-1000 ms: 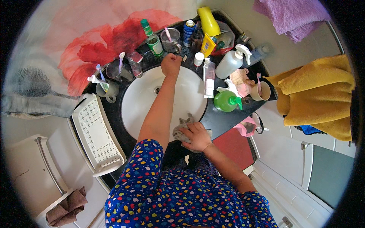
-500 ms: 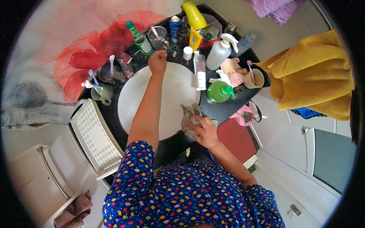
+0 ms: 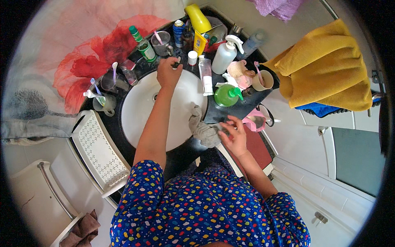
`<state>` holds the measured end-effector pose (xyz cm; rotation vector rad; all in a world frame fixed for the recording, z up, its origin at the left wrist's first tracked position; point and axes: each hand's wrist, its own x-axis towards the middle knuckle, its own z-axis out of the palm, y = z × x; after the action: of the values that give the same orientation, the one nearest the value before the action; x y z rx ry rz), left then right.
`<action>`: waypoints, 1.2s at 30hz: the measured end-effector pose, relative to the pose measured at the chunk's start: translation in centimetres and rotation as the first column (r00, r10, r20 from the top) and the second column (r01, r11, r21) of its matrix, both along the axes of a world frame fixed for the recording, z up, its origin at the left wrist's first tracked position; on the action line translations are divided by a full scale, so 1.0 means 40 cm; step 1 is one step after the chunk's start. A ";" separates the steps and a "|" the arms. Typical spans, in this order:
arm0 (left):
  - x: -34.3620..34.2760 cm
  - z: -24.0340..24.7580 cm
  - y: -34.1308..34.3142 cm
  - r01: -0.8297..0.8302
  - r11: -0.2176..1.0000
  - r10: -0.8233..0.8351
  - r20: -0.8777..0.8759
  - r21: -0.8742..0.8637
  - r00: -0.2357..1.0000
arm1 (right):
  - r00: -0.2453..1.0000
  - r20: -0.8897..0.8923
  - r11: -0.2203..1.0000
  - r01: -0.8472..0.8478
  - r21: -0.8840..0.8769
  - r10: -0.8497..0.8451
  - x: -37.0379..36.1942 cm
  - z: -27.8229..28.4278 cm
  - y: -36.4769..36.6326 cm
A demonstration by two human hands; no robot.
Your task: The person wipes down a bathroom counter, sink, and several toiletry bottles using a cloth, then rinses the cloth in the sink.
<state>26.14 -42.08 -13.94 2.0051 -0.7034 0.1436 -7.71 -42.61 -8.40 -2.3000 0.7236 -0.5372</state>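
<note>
Your left hand is at the basin's 12 o'clock edge, fingers bent; something small and pale shows by the fingertips, but I cannot tell whether you grip anything. Your right hand is out at 4 o'clock, fingers spread wide, right by the grey cloth, which is bunched over the rim there; whether a fingertip touches it is hard to make out. I judge the cloth work partway: the cloth is out, not folded away, and the counter around the green soap bottle, near 3 o'clock, looks left to do. Your left forearm hides mid-basin and part of the drain; the purple towel is cut off at the picture's 1 o'clock
</note>
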 end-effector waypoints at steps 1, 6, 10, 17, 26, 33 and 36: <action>-0.016 0.013 0.000 -0.010 0.999 0.012 -0.023 0.049 1.000 | 0.999 0.028 0.999 0.042 0.018 -0.043 -0.012 -0.006 -0.014; -0.086 0.034 0.023 -0.019 0.990 0.027 -0.059 0.142 0.998 | 0.941 0.163 0.944 0.264 0.197 -0.297 -0.002 0.030 -0.089; -0.161 0.124 -0.068 0.381 0.916 -0.379 0.041 -0.122 0.925 | 0.893 0.251 0.898 0.281 0.338 -0.373 0.021 0.019 -0.124; -0.239 0.249 -0.243 0.365 0.928 -0.350 -0.165 0.074 0.922 | 0.886 0.268 0.912 0.308 0.272 -0.380 0.079 0.062 -0.090; -0.190 0.157 -0.193 0.226 0.970 -0.235 -0.107 -0.090 0.966 | 0.926 0.287 0.967 0.211 0.146 -0.245 0.039 0.023 -0.015; -0.267 0.400 0.128 0.101 0.942 -0.168 -0.188 -0.320 0.968 | 0.981 0.190 0.978 -0.070 0.194 0.033 -0.008 -0.008 0.084; -0.291 0.485 0.374 0.053 0.963 -0.128 -0.275 -0.264 0.953 | 0.957 0.163 0.932 -0.274 0.237 0.239 0.037 -0.003 0.127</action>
<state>14.51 -27.12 5.48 1.6984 -0.5560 -0.1106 -6.23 -37.54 -8.51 -2.0521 0.3929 -0.4394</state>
